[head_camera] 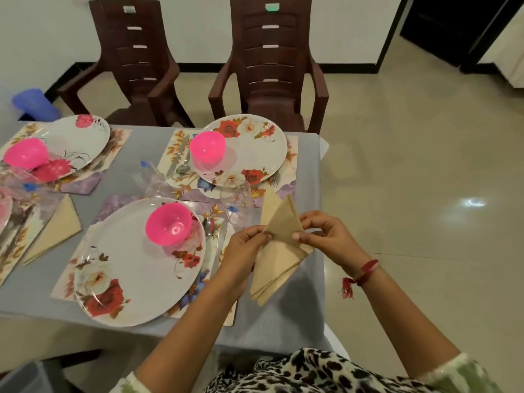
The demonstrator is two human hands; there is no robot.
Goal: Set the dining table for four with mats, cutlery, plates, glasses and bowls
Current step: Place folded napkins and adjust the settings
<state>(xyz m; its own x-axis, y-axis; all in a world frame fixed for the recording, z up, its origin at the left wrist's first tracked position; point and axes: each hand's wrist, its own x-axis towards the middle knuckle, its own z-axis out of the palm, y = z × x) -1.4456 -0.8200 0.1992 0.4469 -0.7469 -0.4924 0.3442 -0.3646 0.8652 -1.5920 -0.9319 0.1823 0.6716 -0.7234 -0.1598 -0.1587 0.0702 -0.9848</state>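
Both my hands hold a folded beige napkin (279, 252) above the table's right edge. My left hand (243, 251) pinches its left corner and my right hand (326, 236) pinches its upper fold. Another beige napkin (269, 202) lies just beyond. The near floral plate (133, 268) carries a pink bowl (168, 224) on a floral mat (71, 282), with cutlery (211, 239) on its right. The far right plate (252, 148) has a pink bowl (207, 150) and cutlery (180, 160) on its left. A clear glass (235, 194) stands between these two settings.
The grey table (136, 154) also holds a far left plate (76, 140) with a pink bowl (25, 153), another beige napkin (56, 225) and a clear glass (153, 180). Two brown chairs (136, 66) (269, 66) stand beyond it. A blue bin (34, 104) is at left.
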